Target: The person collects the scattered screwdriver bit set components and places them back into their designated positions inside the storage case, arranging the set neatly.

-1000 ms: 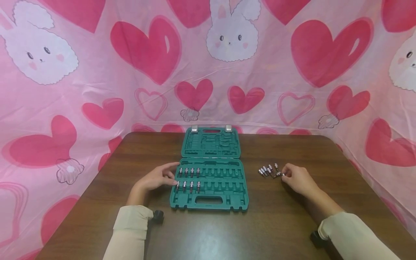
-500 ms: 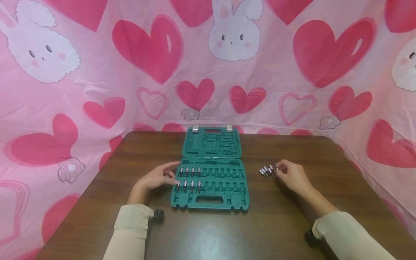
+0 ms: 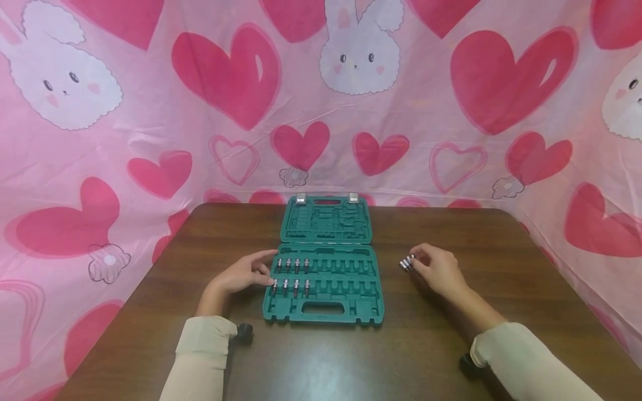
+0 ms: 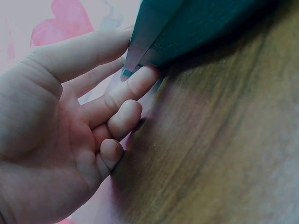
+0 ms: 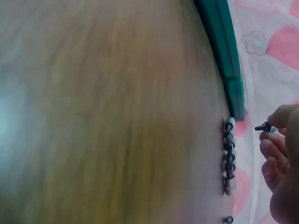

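A green socket case [image 3: 323,317] lies unfolded on the table, with several bit sockets [image 3: 296,287] seated in the left halves of its two rows. My left hand [image 3: 243,274] rests its thumb and index finger on the case's left rim; in the left wrist view the fingers [image 4: 140,81] touch the side wall. To the right of the case, my right hand [image 3: 441,270] pinches a bit socket [image 5: 266,127] between thumb and forefinger, its dark tip pointing away from the fingers. Loose bit sockets [image 3: 405,263] lie just left of that hand, others hidden behind it.
Right-hand slots [image 3: 346,287] in the case are bare. The lid [image 3: 326,220] leans back with two metal latches at its top edge. A brown wooden table [image 3: 321,362] carries everything, and a pink heart-print cloth [image 3: 411,111] hangs behind it.
My right hand has moved left over the loose bit sockets, lifting one that it pinches. My left hand stays on the case's rim.
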Demonstrator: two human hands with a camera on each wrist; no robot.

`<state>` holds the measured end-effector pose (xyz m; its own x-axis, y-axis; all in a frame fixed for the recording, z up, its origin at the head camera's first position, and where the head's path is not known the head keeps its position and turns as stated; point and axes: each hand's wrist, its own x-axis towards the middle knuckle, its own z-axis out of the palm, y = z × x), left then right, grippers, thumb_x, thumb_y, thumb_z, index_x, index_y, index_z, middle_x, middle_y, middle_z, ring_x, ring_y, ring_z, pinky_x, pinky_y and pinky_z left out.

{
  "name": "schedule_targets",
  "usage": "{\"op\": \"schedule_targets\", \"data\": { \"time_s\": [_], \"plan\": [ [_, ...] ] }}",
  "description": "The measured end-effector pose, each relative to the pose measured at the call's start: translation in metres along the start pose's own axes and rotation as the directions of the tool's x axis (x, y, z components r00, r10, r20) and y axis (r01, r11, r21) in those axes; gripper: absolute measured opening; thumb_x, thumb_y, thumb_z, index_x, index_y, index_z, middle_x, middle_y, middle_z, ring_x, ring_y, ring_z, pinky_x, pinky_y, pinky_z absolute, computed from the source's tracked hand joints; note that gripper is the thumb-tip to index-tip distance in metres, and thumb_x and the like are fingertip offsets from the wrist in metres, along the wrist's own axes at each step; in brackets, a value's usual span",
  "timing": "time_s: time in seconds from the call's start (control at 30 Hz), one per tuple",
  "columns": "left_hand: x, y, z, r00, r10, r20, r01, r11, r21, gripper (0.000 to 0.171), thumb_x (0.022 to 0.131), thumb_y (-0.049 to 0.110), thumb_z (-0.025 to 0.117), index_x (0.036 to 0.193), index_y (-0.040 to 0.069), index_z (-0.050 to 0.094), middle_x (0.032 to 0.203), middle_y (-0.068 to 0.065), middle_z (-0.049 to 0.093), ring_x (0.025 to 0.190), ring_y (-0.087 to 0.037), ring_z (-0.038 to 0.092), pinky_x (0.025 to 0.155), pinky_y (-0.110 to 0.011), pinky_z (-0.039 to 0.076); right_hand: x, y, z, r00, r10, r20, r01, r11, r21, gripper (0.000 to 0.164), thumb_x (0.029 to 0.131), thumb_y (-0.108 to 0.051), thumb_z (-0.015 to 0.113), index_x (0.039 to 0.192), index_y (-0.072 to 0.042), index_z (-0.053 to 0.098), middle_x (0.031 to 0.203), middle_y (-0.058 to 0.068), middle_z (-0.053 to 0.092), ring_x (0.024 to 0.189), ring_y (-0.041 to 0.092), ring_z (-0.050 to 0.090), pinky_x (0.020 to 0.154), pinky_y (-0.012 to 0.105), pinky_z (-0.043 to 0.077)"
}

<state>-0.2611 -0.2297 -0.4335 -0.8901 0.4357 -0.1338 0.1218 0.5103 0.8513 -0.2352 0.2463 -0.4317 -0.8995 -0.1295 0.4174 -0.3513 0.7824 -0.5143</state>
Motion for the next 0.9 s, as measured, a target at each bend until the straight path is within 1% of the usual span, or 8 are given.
{"op": "schedule_targets", "data": {
  "time_s": [0.1,0.27,0.43,0.67,0.77,0.9],
  "plan": [
    [-0.001,0.0,0.0,1.0,0.003,-0.001,-0.003,1.0,0.0,0.077,0.084,0.02,0.076,0.15,0.014,0.037,0.092,-0.006,0.067,0.091,-0.023,0.062,0.095,-0.052,0.044,0.002,-0.004,0.003,1.0,-0.003,0.01,0.003,1.0,0.002,0.013,0.085,-0.008,0.074,0.097,-0.007,0.069,0.082,0.002,0.069,0.072,0.019,0.06,0.067,0.04,0.047],
    [-0.001,0.0,0.001,1.0,-0.001,-0.002,0.001,1.0,0.003,0.078,0.084,0.021,0.076,0.15,0.015,0.037,0.093,-0.006,0.068,0.091,-0.023,0.062,0.095,-0.053,0.044,0.005,-0.01,0.01,0.999,-0.033,0.016,0.033,0.999,-0.01,0.014,0.085,-0.011,0.074,0.098,-0.007,0.069,0.083,0.002,0.069,0.072,0.019,0.059,0.066,0.039,0.048],
    [-0.001,0.001,0.0,1.0,0.002,-0.002,-0.002,1.0,0.001,0.077,0.084,0.02,0.076,0.15,0.014,0.037,0.093,-0.006,0.068,0.091,-0.023,0.063,0.095,-0.053,0.044,0.007,-0.017,0.017,0.998,-0.068,0.007,0.068,0.998,0.013,0.013,0.085,-0.009,0.074,0.098,-0.007,0.069,0.084,0.003,0.069,0.074,0.02,0.059,0.068,0.041,0.049],
    [0.0,-0.002,0.0,1.0,0.004,0.001,-0.004,1.0,0.011,0.077,0.084,0.022,0.076,0.15,0.013,0.037,0.092,-0.005,0.068,0.09,-0.022,0.062,0.092,-0.049,0.046,0.011,-0.026,0.026,0.995,-0.103,-0.004,0.103,0.994,0.041,0.014,0.084,-0.007,0.075,0.096,-0.006,0.07,0.081,0.002,0.066,0.072,0.019,0.059,0.066,0.039,0.049],
    [0.001,-0.003,0.0,1.0,0.01,0.005,-0.01,1.0,0.009,0.077,0.084,0.021,0.076,0.15,0.013,0.037,0.092,-0.006,0.068,0.09,-0.023,0.062,0.092,-0.048,0.046,0.012,-0.028,0.029,0.995,-0.102,-0.002,0.102,0.994,0.04,0.014,0.084,-0.008,0.075,0.096,-0.007,0.07,0.081,0.002,0.066,0.073,0.018,0.06,0.066,0.039,0.049],
    [0.001,-0.001,-0.001,1.0,0.01,0.004,-0.01,1.0,0.008,0.076,0.085,0.02,0.075,0.15,0.013,0.037,0.093,-0.006,0.068,0.091,-0.023,0.062,0.093,-0.05,0.046,0.013,-0.033,0.032,0.997,-0.073,0.021,0.072,0.996,0.042,0.015,0.086,-0.01,0.074,0.1,-0.007,0.07,0.086,0.002,0.067,0.076,0.02,0.06,0.069,0.04,0.05]
  ]
}}
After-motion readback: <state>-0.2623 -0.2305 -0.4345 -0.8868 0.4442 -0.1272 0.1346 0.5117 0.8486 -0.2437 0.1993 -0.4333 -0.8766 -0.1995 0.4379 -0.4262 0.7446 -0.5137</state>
